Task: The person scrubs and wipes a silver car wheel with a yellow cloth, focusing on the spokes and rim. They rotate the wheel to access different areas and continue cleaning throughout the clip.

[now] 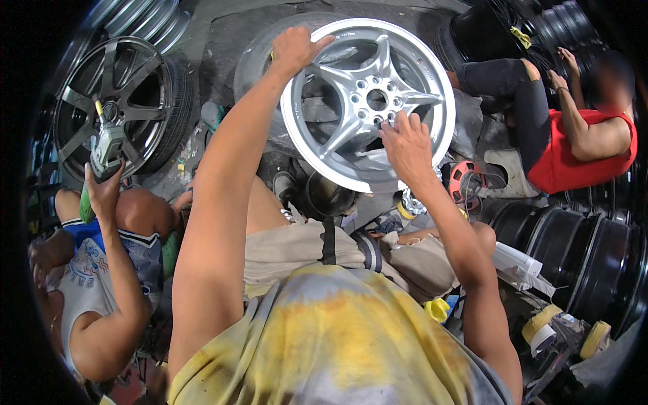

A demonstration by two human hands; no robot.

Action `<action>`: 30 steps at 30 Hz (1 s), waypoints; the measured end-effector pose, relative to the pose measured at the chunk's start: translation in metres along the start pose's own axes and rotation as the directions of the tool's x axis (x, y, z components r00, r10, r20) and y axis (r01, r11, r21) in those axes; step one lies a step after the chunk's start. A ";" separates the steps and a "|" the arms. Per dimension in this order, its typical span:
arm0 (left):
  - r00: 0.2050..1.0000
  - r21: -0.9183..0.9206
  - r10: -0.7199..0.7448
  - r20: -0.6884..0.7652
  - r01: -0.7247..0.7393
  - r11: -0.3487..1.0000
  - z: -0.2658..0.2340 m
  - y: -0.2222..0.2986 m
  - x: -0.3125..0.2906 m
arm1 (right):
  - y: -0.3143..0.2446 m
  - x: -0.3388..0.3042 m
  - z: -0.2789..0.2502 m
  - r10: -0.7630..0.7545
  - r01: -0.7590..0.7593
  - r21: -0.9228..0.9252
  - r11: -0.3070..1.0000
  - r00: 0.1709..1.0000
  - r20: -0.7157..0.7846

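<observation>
A silver spoked wheel rim (329, 144) is tilted up in front of my knees. My left hand (292, 50) grips its outer edge at the upper left, the thumb lying over the lip. Low on the hub, beside the bolt holes, is my right hand (410, 145). Its fingers are bent and drawn together against the metal; whatever they may hold is hidden beneath them. Behind the rim's left side lies a greyish round piece (253, 64), partly covered by my left hand and the rim.
At left, a co-worker (111, 297) holds a grey power tool (108, 145) against a dark wheel with a tyre (165, 121). Another person in a red top (580, 152) sits at right. Black rims (574, 250), a red reel (464, 181) and tape rolls (540, 331) stand nearby.
</observation>
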State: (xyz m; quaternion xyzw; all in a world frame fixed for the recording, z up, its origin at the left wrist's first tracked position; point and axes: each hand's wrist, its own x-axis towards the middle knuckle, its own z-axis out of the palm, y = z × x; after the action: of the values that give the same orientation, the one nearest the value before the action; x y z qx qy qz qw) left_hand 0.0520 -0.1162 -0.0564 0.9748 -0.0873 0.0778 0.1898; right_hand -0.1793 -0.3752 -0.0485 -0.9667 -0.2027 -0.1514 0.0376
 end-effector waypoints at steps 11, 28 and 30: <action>1.000 0.007 0.001 0.008 -0.001 1.000 0.007 -0.004 0.002 | 0.004 -0.022 -0.018 0.034 0.015 0.259 0.966 0.982 -0.185; 1.000 -0.060 -0.011 0.012 0.012 0.998 0.014 -0.008 0.006 | -0.010 0.000 0.027 0.079 -0.035 0.263 0.964 0.984 -0.157; 1.000 -0.043 -0.011 0.010 0.011 0.999 0.012 -0.008 0.006 | -0.016 0.011 0.024 0.097 -0.062 0.268 0.961 0.988 -0.118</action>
State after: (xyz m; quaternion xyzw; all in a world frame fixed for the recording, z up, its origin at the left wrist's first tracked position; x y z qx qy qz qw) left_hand 0.0606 -0.1141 -0.0693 0.9714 -0.0845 0.0700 0.2105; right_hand -0.1690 -0.3527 -0.0680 -0.9486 -0.1791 -0.1842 0.1850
